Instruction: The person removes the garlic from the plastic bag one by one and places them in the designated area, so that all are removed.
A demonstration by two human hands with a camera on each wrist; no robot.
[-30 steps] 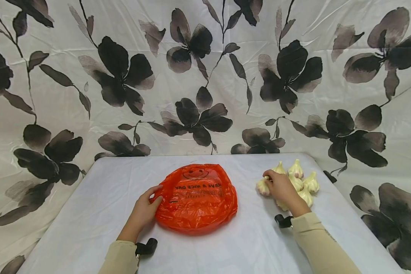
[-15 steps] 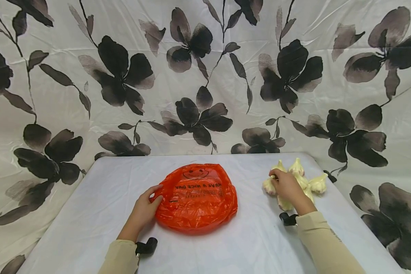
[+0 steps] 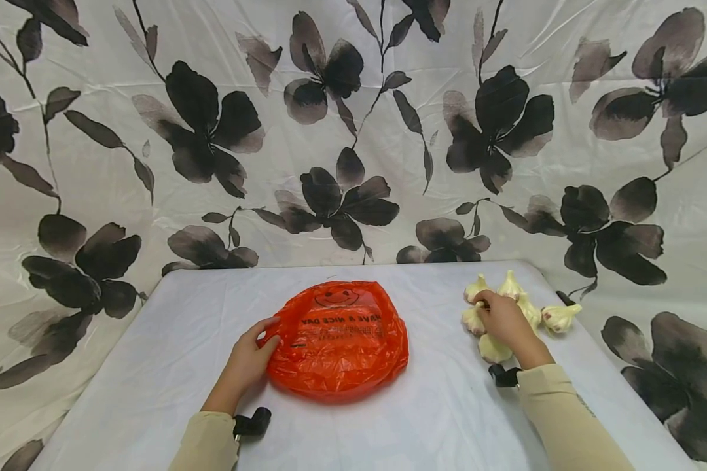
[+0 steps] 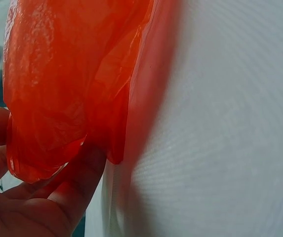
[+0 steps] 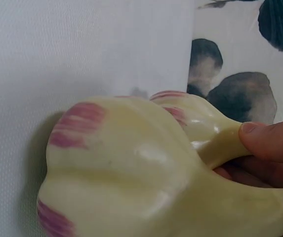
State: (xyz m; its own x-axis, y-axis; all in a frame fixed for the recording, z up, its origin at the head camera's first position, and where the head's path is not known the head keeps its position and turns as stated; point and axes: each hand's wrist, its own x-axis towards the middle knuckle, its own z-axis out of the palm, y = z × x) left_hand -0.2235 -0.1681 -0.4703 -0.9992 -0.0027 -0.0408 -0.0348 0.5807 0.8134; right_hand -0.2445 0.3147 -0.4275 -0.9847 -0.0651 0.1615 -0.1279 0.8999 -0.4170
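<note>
A red plastic bag point(image 3: 337, 353), printed with a smiling face and mirrored lettering, lies flattened and puffed in the middle of the table. At its left edge my left hand point(image 3: 246, 363) grips the plastic, with fingers point(image 4: 79, 180) and thumb either side of the bag's rim point(image 4: 37, 168) in the left wrist view. Over a group of several pale yellow garlic bulbs on the right, my right hand point(image 3: 509, 327) pinches one garlic bulb point(image 5: 203, 126) by its stem. Another purple-streaked garlic bulb point(image 5: 121, 168) fills the front of the right wrist view. The palm hides part of the group.
One garlic bulb point(image 3: 558, 318) lies apart near the table's right edge, and another bulb point(image 3: 509, 286) stands at the back. A white cloth covers the table point(image 3: 424, 418). Behind it hangs a floral curtain point(image 3: 412, 216). Black wrist mounts point(image 3: 253, 423) stick out from both sleeves.
My right hand has moved to the right, and the garlic bulbs have shifted right and spread out. The rightmost bulb now lies separate. Left hand and bag have stayed put.
</note>
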